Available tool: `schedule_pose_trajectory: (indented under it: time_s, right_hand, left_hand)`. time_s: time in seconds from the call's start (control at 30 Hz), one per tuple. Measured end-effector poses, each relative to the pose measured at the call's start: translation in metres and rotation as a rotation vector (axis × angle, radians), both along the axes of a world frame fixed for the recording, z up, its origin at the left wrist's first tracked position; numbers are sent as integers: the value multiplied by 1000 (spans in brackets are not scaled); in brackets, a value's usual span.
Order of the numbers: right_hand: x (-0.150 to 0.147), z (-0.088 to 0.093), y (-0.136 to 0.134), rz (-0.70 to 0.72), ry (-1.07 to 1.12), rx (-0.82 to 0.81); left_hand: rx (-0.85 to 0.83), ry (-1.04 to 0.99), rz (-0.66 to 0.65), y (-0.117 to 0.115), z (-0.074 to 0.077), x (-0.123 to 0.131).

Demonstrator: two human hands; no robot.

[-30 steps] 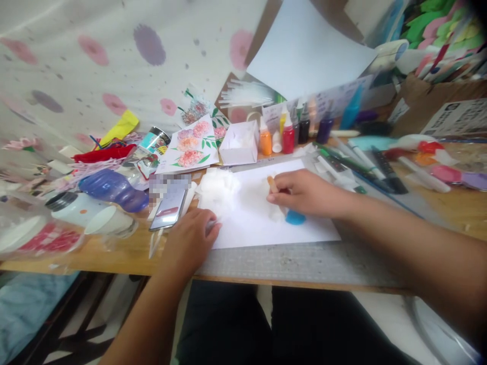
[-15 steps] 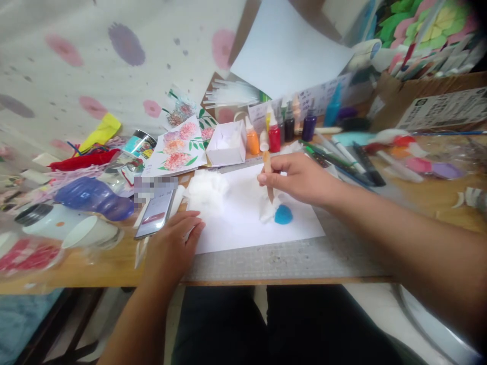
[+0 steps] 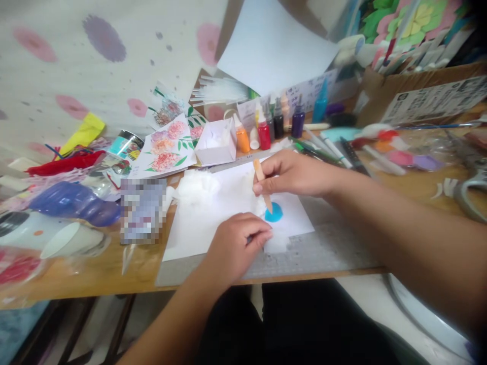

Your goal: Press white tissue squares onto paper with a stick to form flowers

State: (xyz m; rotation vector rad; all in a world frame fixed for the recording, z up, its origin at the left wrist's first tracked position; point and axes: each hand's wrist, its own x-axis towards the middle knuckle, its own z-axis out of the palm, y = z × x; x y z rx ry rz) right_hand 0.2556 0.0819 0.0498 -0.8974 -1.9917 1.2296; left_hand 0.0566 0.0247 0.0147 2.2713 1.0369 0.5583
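Note:
In my right hand (image 3: pixel 283 175) a flat wooden craft stick (image 3: pixel 259 171) is pinched upright, its lower tip in a round blue blob (image 3: pixel 274 213), possibly paint. Some white soft stuff lies against the blob's left side, partly behind my fingers. My left hand (image 3: pixel 241 238) rests low on the white paper sheet (image 3: pixel 190 228), its fingers drawn together just below the blob. A pale whitish patch shows by its fingertips; whether they hold it I cannot tell. A fluffy white mass (image 3: pixel 200 185) sits at the sheet's upper left.
Under the sheet lies a grey cutting mat (image 3: pixel 319 248). Behind stand an orange bottle (image 3: pixel 241 137), a red bottle (image 3: pixel 263 133) and a white box (image 3: pixel 216 144). Pens (image 3: pixel 335 149) lie at right. A paper cup (image 3: pixel 63 241) and a blue bottle (image 3: pixel 74 203) lie at left.
My left hand has moved right, from the sheet's left edge to below the blue blob. The stick's tip has shifted from the white stuff into the blob, which now looks rounder.

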Motion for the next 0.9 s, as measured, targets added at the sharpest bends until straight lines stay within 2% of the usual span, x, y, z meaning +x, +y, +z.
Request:
schedule_pose_trajectory:
  time_s: [0.2, 0.37, 0.53, 0.7, 0.9]
  right_hand:
    - [1, 2, -1, 58, -26, 79]
    - [3, 4, -3, 140, -75, 90]
    - [2, 1, -2, 174, -160, 145]
    - [1, -2, 0, 170, -192, 196]
    - [1, -4, -1, 166, -221, 199]
  left_hand:
    - [48, 23, 53, 14, -5, -4]
    - [14, 63, 99, 18, -4, -3]
    - [-46, 71, 87, 23, -1, -6]
    - [-85, 60, 92, 25, -2, -7]
    - [-59, 95, 114, 27, -1, -5]
